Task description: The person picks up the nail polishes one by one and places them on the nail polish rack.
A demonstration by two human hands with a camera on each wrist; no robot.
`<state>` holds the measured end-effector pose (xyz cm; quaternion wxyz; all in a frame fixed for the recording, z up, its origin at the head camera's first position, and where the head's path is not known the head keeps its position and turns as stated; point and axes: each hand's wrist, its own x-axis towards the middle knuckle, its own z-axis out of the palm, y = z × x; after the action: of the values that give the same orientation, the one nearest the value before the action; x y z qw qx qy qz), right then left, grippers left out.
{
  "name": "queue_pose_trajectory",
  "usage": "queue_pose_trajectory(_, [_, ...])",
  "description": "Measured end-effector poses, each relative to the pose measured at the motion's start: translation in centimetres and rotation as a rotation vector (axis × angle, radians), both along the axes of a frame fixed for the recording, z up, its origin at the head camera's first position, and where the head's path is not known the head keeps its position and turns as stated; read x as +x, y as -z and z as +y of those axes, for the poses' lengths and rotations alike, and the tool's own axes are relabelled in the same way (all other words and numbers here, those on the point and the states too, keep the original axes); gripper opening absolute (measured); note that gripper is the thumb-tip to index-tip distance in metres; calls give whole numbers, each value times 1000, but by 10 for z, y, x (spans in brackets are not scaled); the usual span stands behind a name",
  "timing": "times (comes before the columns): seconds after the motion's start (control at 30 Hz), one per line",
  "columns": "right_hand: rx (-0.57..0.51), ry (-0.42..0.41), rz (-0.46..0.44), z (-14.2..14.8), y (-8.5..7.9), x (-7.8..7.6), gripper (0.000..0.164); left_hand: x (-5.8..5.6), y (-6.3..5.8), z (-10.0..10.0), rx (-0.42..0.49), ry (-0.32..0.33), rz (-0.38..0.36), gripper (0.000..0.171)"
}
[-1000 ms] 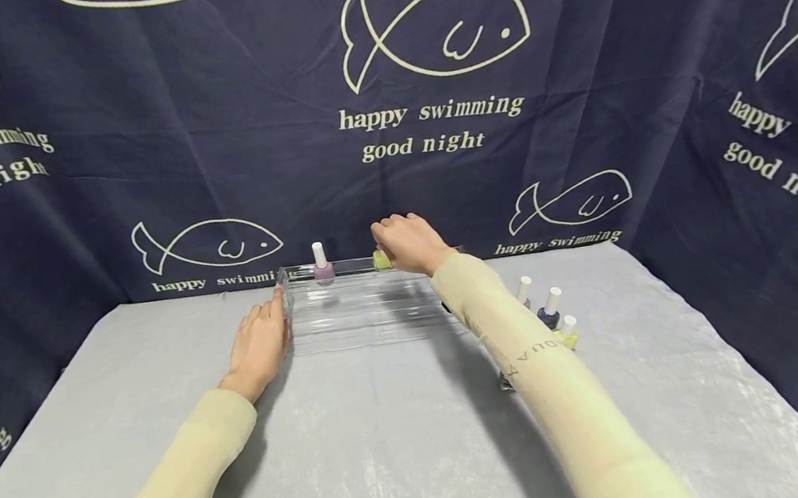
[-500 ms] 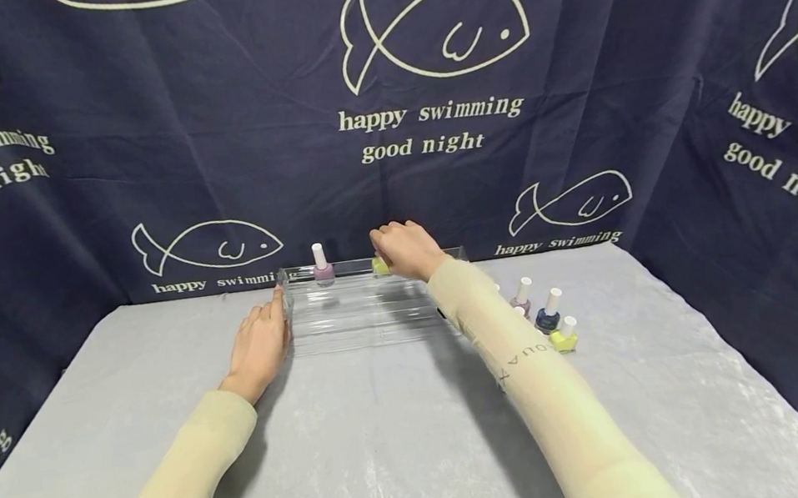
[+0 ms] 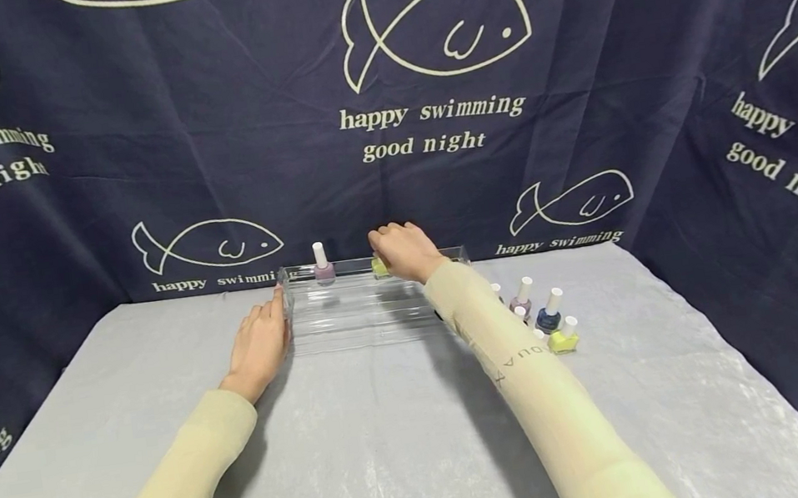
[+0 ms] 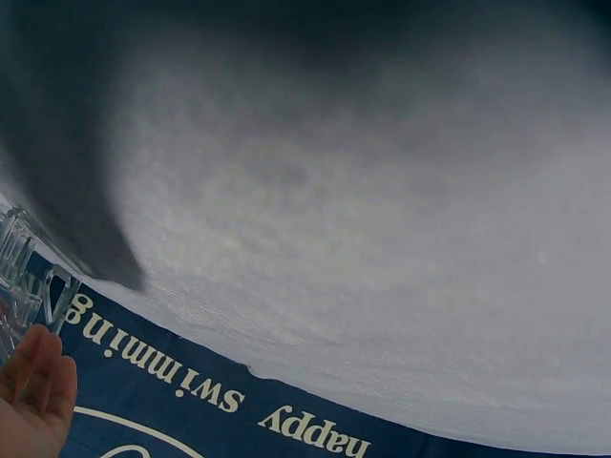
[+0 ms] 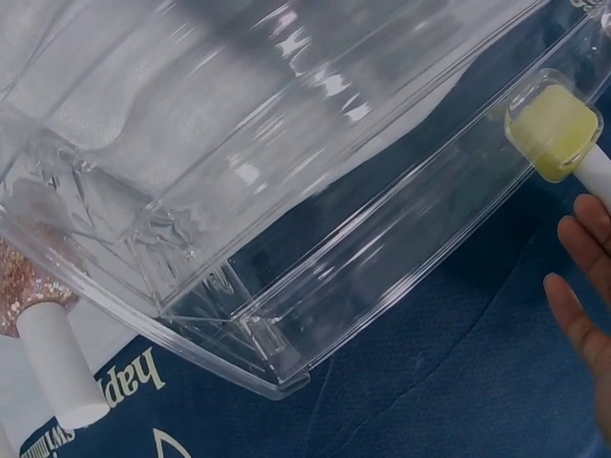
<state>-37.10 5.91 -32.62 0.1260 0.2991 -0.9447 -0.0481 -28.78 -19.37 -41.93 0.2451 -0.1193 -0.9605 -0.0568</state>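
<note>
A clear tiered acrylic rack (image 3: pixel 347 315) stands at the back of the cloth-covered table. My left hand (image 3: pixel 258 339) rests with extended fingers against its left end; the left wrist view shows that hand (image 4: pixel 38 396) beside the clear end piece (image 4: pixel 14 258). At the top tier, my right hand (image 3: pixel 408 249) pinches a yellow nail polish bottle (image 5: pixel 556 132) by its white cap (image 5: pixel 598 174), most of the cap lying outside the right wrist view. Left along that tier, a mauve nail polish bottle (image 3: pixel 324 272) stands upright with a white cap.
Right of the rack stand several white-capped nail polish bottles, including a dark blue one (image 3: pixel 548 318) and a yellow one (image 3: pixel 564 341), partly behind the right sleeve (image 3: pixel 529 375). A glittery bottle (image 5: pixel 33 281) shows beyond the rack's end. A navy fish-print curtain (image 3: pixel 434 169) hangs behind.
My right hand has come slightly down and left with the yellow nail polish bottle at the top tier, and the forearm uncovers more bottles. The left hand stays against the rack.
</note>
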Motion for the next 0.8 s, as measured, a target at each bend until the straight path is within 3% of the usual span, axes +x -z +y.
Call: queue_pose_trajectory(0.8, [-25,32,-5,-3,-2,1,10,1,-2,0,-11,1,7,56])
